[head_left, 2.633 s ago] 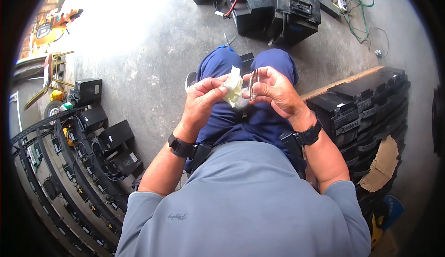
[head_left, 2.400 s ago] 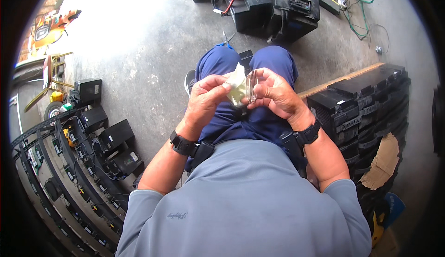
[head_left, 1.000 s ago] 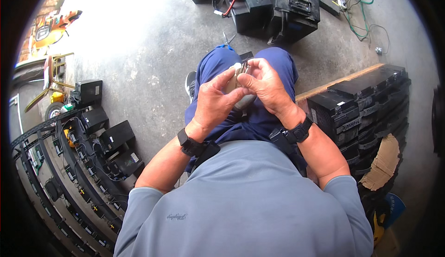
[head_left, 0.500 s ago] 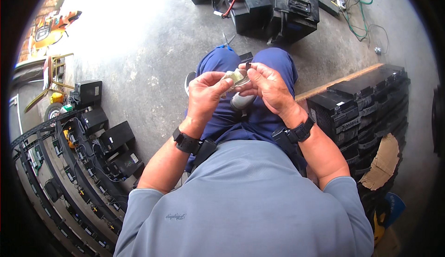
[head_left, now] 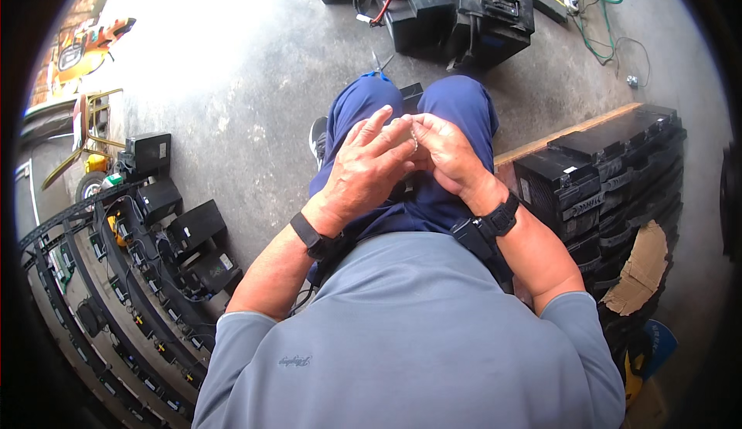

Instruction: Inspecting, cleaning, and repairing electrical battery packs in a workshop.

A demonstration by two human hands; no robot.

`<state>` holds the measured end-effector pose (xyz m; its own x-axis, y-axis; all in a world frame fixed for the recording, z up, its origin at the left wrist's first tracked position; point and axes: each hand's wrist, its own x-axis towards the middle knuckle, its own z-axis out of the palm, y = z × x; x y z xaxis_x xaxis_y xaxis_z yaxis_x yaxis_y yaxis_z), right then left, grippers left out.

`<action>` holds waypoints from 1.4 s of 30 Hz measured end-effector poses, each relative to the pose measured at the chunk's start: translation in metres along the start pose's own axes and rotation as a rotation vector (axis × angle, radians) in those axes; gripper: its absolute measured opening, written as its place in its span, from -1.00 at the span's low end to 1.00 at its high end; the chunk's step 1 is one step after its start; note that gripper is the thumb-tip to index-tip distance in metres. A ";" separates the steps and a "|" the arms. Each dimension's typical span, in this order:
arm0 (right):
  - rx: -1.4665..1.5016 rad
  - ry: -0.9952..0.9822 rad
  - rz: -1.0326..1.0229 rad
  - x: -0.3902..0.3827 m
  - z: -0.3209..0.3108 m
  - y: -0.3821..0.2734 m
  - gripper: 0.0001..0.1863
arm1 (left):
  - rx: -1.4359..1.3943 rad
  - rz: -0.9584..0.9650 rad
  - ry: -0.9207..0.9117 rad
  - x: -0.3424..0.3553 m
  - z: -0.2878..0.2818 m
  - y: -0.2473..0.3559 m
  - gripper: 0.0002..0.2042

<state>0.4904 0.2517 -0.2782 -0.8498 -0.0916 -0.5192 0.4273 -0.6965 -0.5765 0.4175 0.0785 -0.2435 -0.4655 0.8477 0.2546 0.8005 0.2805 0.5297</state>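
Both of my hands meet above my lap, between my knees. My right hand [head_left: 450, 153] is closed in a pinch, thumb and forefinger together, on a small pale, thin piece [head_left: 415, 144]. Only a narrow light rim of that piece shows between the hands, and its kind cannot be made out. My left hand [head_left: 365, 165] is turned with its back up, fingers stretched out and apart. Its forefinger tip reaches the right fingertips and covers much of the piece. The left thumb lies close beside the rim.
Blue-handled pliers [head_left: 376, 72] lie on the concrete floor beyond my left knee. Black battery cases [head_left: 495, 15] with cables stand ahead. More black cases [head_left: 595, 166] are stacked at right, with torn cardboard [head_left: 638, 270]. A black metal rack [head_left: 100, 274] stands at left.
My left hand has rolled over from pinching the pale piece to back up with fingers spread, now hiding most of it. The right hand keeps its pinch nearly in place.
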 end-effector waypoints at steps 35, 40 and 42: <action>-0.047 0.115 -0.212 -0.026 -0.046 -0.037 -0.66 | -0.341 -0.544 -0.232 -0.003 0.018 -0.014 -0.59; -0.099 0.046 -0.170 -0.036 -0.035 -0.032 -0.64 | -0.868 -0.810 -0.038 -0.015 0.011 -0.021 -0.75; -0.114 0.016 -0.156 -0.036 -0.027 -0.029 -0.65 | -0.928 -0.815 0.019 -0.018 0.011 -0.021 -0.78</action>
<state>0.5169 0.2942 -0.2599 -0.9039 0.0233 -0.4271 0.3234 -0.6165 -0.7179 0.4129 0.0627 -0.2684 -0.7145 0.5664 -0.4106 -0.2927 0.2910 0.9108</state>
